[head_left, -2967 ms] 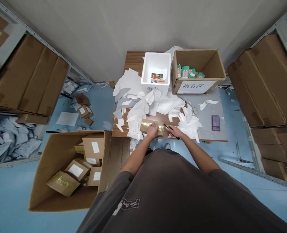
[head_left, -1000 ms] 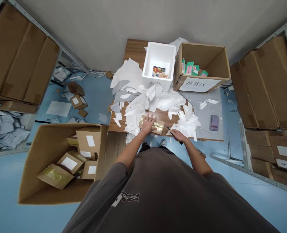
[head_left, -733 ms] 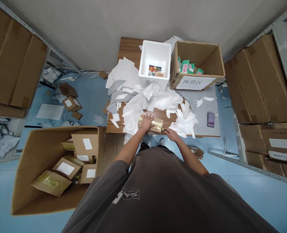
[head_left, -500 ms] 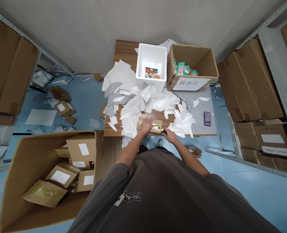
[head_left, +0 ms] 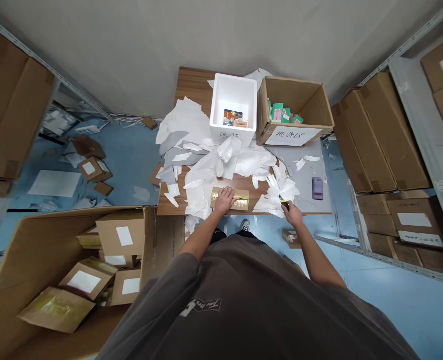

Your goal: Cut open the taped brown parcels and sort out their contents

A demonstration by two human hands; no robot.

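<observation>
A small cardboard box [head_left: 241, 201] banded with shiny yellowish tape lies near the front edge of the wooden table [head_left: 193, 85]. My left hand [head_left: 225, 199] holds it from above, the fingers reaching across its top to the far side. In my right hand [head_left: 292, 214] is a box cutter [head_left: 283, 202] with a dark and yellow handle, gripped by closed fingers. The cutter is off to the right of the box, over torn white paper [head_left: 272, 197]. Whether its blade is out I cannot tell.
Behind stand a white foam box [head_left: 233, 135] and an open carton [head_left: 322, 107] of green packs. A phone [head_left: 318, 189] lies at the right. At lower left, a large carton [head_left: 4, 280] holds several parcels. Shelves with cartons [head_left: 384, 125] flank the table.
My right hand has moved right with the box cutter, away from the cardboard box. My left hand has stayed on the box. The view has shifted slightly.
</observation>
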